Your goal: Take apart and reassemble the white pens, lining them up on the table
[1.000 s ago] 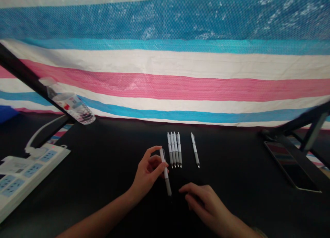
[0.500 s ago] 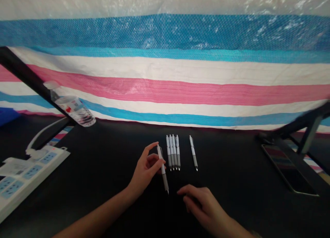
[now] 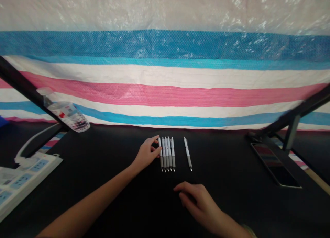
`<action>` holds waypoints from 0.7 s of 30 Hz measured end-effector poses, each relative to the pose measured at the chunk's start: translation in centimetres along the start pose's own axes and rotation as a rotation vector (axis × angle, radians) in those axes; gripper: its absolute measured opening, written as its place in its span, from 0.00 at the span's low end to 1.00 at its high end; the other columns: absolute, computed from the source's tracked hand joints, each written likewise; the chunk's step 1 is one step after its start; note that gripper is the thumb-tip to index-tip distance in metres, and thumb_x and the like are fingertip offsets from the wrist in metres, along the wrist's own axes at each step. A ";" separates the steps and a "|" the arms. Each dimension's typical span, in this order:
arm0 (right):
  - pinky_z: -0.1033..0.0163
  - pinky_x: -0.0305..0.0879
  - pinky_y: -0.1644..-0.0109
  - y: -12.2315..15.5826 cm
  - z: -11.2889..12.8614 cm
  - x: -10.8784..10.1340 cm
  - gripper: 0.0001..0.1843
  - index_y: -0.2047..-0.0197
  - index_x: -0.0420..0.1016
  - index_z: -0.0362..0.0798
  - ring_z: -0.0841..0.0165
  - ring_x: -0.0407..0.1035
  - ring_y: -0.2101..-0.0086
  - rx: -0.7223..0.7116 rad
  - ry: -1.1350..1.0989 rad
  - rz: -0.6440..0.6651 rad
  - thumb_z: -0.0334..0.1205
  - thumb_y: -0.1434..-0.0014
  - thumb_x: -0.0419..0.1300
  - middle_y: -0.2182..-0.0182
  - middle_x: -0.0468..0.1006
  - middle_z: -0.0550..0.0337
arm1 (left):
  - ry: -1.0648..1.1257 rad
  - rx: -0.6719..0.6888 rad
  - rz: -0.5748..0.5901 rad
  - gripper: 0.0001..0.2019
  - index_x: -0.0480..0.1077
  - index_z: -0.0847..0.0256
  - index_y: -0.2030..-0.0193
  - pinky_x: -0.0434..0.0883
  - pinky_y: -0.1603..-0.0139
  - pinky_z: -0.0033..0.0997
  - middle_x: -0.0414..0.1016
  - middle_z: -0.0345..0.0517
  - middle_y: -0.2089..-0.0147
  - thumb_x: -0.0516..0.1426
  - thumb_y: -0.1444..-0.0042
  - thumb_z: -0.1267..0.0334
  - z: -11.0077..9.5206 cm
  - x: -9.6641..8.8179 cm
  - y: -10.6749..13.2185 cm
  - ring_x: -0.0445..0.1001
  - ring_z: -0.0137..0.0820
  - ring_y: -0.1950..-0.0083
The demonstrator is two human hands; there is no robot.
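Observation:
My left hand (image 3: 149, 152) pinches a white-and-grey pen (image 3: 161, 159) between thumb and fingers, at the left end of a row. Beside it several matching pens (image 3: 168, 155) lie close together, tips toward me. One more such pen (image 3: 188, 154) lies apart to the right of the row. My right hand (image 3: 197, 200) hovers or rests nearer to me, below the pens. Its fingers are loosely bent and apart, with nothing in them.
A clear plastic bottle (image 3: 70, 116) leans by a black bar at the left. A white power strip (image 3: 28, 179) lies at the left edge. On the right a phone (image 3: 275, 166) lies near a black stand (image 3: 291, 131). A striped sheet (image 3: 165, 93) hangs behind the black table (image 3: 123, 207).
My left hand has carried its pen forward to the left end of the row, lining it up with the others. My right hand has hardly moved. The view has shifted slightly.

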State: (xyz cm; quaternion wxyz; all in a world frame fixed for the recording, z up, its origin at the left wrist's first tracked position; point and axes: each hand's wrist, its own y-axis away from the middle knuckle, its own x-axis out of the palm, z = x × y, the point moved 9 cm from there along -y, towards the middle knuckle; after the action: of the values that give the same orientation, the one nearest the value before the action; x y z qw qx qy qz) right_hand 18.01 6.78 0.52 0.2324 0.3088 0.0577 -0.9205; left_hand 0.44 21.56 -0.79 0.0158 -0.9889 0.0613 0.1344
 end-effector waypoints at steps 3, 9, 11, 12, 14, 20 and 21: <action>0.61 0.69 0.56 -0.2 0.3 -1.6 0.13 0.50 0.74 0.49 0.64 0.73 0.61 -0.075 0.102 -0.116 0.35 0.31 0.50 0.62 0.78 0.55 | -0.007 -0.019 0.046 0.25 0.70 0.61 0.41 0.80 0.69 0.33 0.72 0.49 0.50 0.62 0.48 0.65 -0.4 0.1 1.6 0.76 0.26 0.70; 0.42 0.64 0.41 -0.6 -1.5 -4.1 0.24 0.34 0.65 0.50 0.48 0.60 0.39 -0.050 0.589 -0.313 0.37 0.33 0.54 0.38 0.65 0.41 | 0.042 -0.079 0.163 0.25 0.66 0.60 0.38 0.77 0.49 0.45 0.75 0.55 0.44 0.60 0.44 0.64 -1.2 0.4 4.8 0.79 0.39 0.53; 0.38 0.63 0.41 -0.7 -2.2 -3.7 0.29 0.31 0.61 0.53 0.42 0.55 0.36 -0.025 0.737 -0.294 0.42 0.34 0.58 0.35 0.61 0.41 | 0.105 -0.118 0.192 0.27 0.64 0.59 0.37 0.75 0.46 0.48 0.74 0.57 0.41 0.60 0.45 0.64 -1.1 0.6 5.8 0.80 0.40 0.51; 0.37 0.62 0.41 -0.7 -2.4 -3.5 0.30 0.31 0.61 0.53 0.41 0.54 0.35 -0.017 0.788 -0.285 0.43 0.34 0.58 0.34 0.61 0.41 | 0.129 -0.140 0.200 0.27 0.64 0.59 0.37 0.75 0.45 0.48 0.73 0.57 0.40 0.60 0.45 0.64 -1.0 0.6 6.4 0.80 0.40 0.51; 0.38 0.62 0.41 -0.7 -2.6 -3.3 0.28 0.32 0.62 0.50 0.42 0.56 0.37 -0.010 0.840 -0.283 0.43 0.34 0.58 0.37 0.65 0.40 | 0.154 -0.177 0.220 0.27 0.64 0.58 0.37 0.74 0.44 0.47 0.72 0.57 0.39 0.60 0.45 0.64 -0.8 0.8 7.4 0.79 0.40 0.49; 0.47 0.69 0.51 -0.8 -2.1 -3.9 0.14 0.46 0.72 0.47 0.52 0.69 0.52 -0.020 0.731 -0.323 0.36 0.33 0.53 0.52 0.74 0.45 | 0.154 -0.189 0.201 0.27 0.65 0.57 0.38 0.75 0.47 0.43 0.69 0.57 0.35 0.61 0.45 0.64 -0.5 0.8 8.5 0.79 0.39 0.49; 0.49 0.69 0.53 -0.8 -2.1 -4.1 0.12 0.48 0.72 0.47 0.54 0.70 0.54 -0.016 0.680 -0.333 0.35 0.33 0.53 0.54 0.74 0.47 | 0.151 -0.193 0.198 0.27 0.64 0.57 0.38 0.76 0.49 0.42 0.68 0.58 0.34 0.61 0.45 0.63 -0.3 0.9 8.3 0.80 0.39 0.51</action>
State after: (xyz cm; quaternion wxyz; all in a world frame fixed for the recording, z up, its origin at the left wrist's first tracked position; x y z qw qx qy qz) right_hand 21.69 9.60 1.23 0.0494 0.5812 0.1882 -0.7901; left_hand 0.32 13.19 -0.81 -0.0975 -0.9822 0.1462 0.0656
